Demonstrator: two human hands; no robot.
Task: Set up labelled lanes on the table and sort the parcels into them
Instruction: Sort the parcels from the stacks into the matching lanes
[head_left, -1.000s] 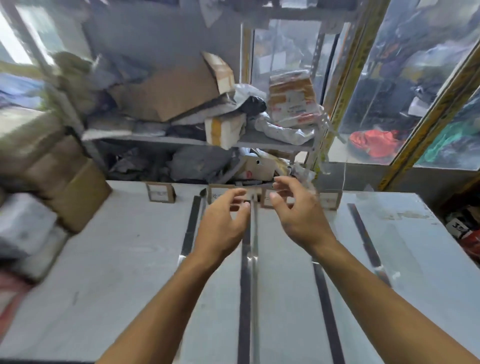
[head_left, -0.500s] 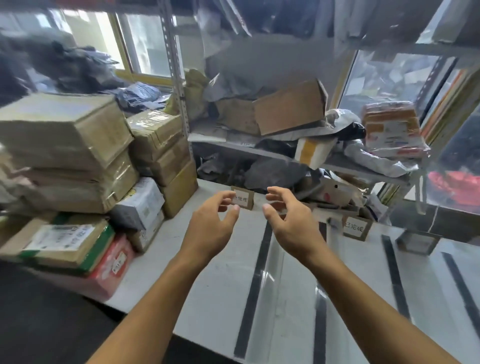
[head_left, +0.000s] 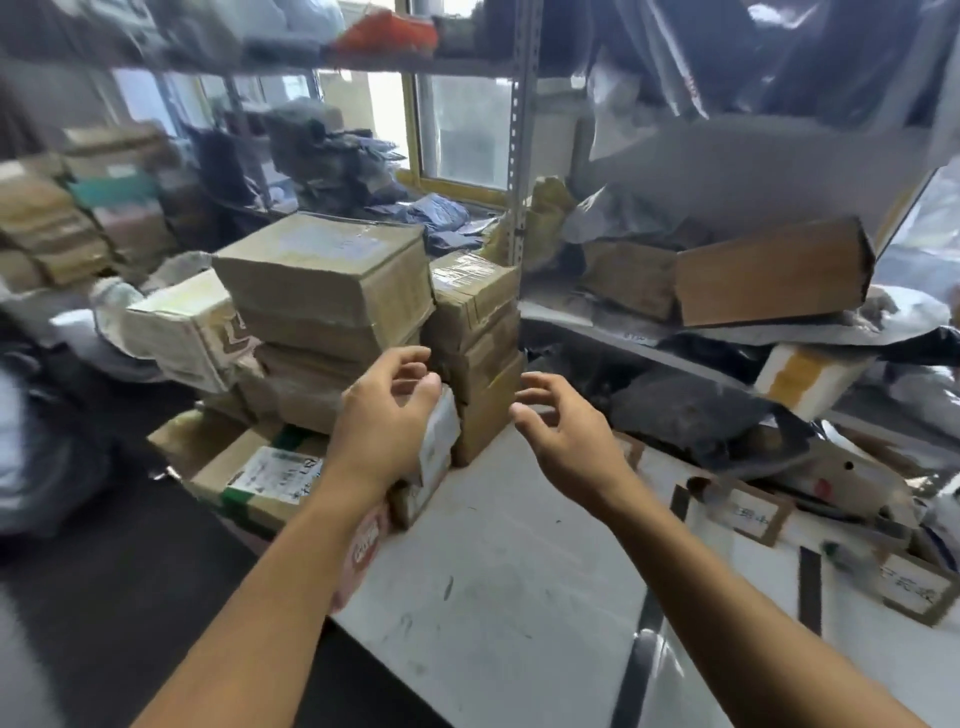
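Note:
A pile of cardboard parcels (head_left: 332, 291) stands on the left end of the white table (head_left: 498, 571). A narrower stack of brown boxes (head_left: 478, 353) rises beside it. My left hand (head_left: 389, 421) hovers in front of a small white-labelled parcel (head_left: 439, 436) at the pile's foot, fingers loosely curled, holding nothing. My right hand (head_left: 561, 431) floats to the right of the narrow stack, fingers spread and empty. Cardboard lane labels (head_left: 753, 514) (head_left: 911, 587) stand at the table's far edge. Black tape strips (head_left: 809, 587) mark the lanes.
A metal shelf (head_left: 675, 348) behind the table holds an open brown carton (head_left: 769, 275), grey mail bags and a white-and-yellow box (head_left: 800, 374). More boxes (head_left: 62, 223) and bags fill the room at the left. A shelf post (head_left: 519, 156) rises behind the stacks.
My view has swung left from the lane labels to the parcel pile. Both hands travelled with it and now hover close to the stacked boxes, still empty.

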